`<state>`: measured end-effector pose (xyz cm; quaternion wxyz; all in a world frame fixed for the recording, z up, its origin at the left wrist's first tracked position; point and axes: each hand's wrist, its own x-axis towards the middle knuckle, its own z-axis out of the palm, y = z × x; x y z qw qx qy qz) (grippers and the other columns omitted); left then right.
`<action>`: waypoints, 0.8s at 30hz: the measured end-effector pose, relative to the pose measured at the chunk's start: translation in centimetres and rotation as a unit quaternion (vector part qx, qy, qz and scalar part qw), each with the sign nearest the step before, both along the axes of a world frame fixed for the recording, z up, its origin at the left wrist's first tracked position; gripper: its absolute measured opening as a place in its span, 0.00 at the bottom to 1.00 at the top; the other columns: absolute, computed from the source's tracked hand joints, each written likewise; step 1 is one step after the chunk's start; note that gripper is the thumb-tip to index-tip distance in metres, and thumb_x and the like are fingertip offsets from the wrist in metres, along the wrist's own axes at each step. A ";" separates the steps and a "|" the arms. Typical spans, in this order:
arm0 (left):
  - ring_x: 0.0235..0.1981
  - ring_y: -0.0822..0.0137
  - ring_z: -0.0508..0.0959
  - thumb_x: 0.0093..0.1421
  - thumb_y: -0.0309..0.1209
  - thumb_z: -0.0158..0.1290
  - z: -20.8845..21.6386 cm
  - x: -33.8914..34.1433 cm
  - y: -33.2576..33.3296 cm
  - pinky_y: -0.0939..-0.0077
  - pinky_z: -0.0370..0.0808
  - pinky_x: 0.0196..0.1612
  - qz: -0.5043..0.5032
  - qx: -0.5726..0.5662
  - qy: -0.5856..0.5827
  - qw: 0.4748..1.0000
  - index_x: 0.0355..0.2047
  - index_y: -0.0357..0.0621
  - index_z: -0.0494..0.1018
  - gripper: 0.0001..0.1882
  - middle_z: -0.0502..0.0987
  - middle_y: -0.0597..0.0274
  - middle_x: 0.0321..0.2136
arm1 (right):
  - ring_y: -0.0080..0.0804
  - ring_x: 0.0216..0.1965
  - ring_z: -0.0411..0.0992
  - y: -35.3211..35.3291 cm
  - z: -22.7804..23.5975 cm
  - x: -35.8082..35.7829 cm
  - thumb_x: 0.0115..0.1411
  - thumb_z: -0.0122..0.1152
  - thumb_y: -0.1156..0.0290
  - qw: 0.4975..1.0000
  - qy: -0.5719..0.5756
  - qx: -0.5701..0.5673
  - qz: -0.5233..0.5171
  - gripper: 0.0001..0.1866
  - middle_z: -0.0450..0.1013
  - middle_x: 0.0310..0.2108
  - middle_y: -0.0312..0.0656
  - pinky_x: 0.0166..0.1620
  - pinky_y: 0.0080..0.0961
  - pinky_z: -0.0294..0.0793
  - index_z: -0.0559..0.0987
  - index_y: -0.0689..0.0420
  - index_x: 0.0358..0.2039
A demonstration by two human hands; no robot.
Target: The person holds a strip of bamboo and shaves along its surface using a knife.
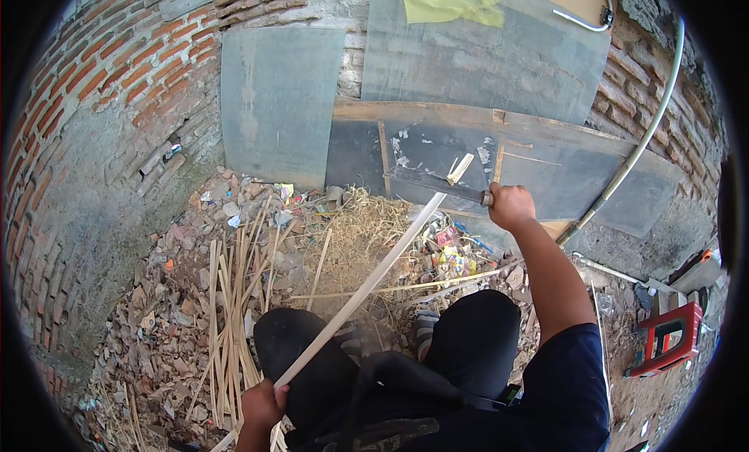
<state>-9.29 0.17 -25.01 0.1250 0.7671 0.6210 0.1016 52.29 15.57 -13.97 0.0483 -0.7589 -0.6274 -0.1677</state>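
My left hand [263, 405] is closed around the lower part of a long pale wooden strip [367, 287], which slants up and away to the right across my left thigh. In my right hand [512, 207] is the handle of a long dark-bladed knife [437, 182], its blade pointing left. The blade lies across the strip near its far end, and a curled shaving [455, 171] stands up just beyond it. Below the blade, a heap of thin shavings [367, 218] covers the ground.
To the left, a bundle of similar strips [226, 327] lies on stony rubble [148, 327]. Plastic litter [452, 258] is scattered ahead. A red stool [669, 340] lies at the right. Brick walls [101, 70] and grey panels [281, 101] close off the far side; a pole [641, 140] leans there.
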 end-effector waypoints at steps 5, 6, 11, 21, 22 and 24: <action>0.19 0.39 0.75 0.60 0.46 0.56 -0.6 -0.7 -0.7 0.48 0.70 0.23 0.009 0.003 -0.006 1.000 0.20 0.40 0.67 0.22 0.73 0.44 0.15 | 0.52 0.31 0.77 0.7 0.3 -2.4 0.51 0.59 0.67 0.998 0.049 0.018 -0.017 0.08 0.78 0.26 0.50 0.40 0.46 0.75 0.75 0.54 0.32; 0.19 0.39 0.75 0.59 0.46 0.56 -0.4 -0.6 -0.9 0.48 0.70 0.23 0.015 0.004 -0.005 1.000 0.20 0.40 0.66 0.22 0.73 0.44 0.15 | 0.53 0.33 0.77 0.4 0.6 -2.7 0.51 0.58 0.67 0.997 0.075 0.011 -0.021 0.09 0.78 0.27 0.51 0.40 0.47 0.76 0.75 0.54 0.33; 0.19 0.38 0.75 0.59 0.45 0.56 -0.2 0.0 -0.4 0.48 0.70 0.23 0.011 0.009 0.002 1.000 0.20 0.40 0.66 0.22 0.72 0.43 0.15 | 0.52 0.39 0.78 -0.1 -0.3 -2.7 0.51 0.58 0.66 0.982 0.168 -0.058 -0.060 0.14 0.79 0.35 0.50 0.47 0.47 0.75 0.76 0.55 0.39; 0.19 0.38 0.75 0.59 0.42 0.57 -0.1 -0.3 -0.6 0.48 0.70 0.23 -0.005 0.013 -0.020 1.000 0.21 0.39 0.66 0.21 0.71 0.43 0.15 | 0.47 0.29 0.78 0.5 -1.3 -1.7 0.52 0.58 0.68 0.999 -0.009 0.038 -0.011 0.08 0.78 0.26 0.47 0.37 0.42 0.74 0.74 0.54 0.32; 0.19 0.38 0.75 0.59 0.42 0.57 -0.2 -0.3 -0.6 0.48 0.70 0.23 -0.004 0.013 -0.020 1.000 0.21 0.39 0.66 0.21 0.71 0.43 0.15 | 0.49 0.29 0.78 0.6 -0.6 -1.7 0.52 0.58 0.68 1.000 -0.002 0.019 -0.007 0.08 0.78 0.26 0.48 0.37 0.44 0.75 0.75 0.54 0.33; 0.19 0.38 0.74 0.60 0.42 0.56 -0.4 -0.4 -0.5 0.48 0.69 0.23 -0.008 0.014 -0.020 1.000 0.21 0.39 0.66 0.20 0.71 0.43 0.15 | 0.49 0.32 0.78 0.6 1.3 -2.2 0.52 0.58 0.68 0.999 0.041 -0.001 -0.017 0.09 0.78 0.28 0.49 0.40 0.45 0.75 0.76 0.54 0.34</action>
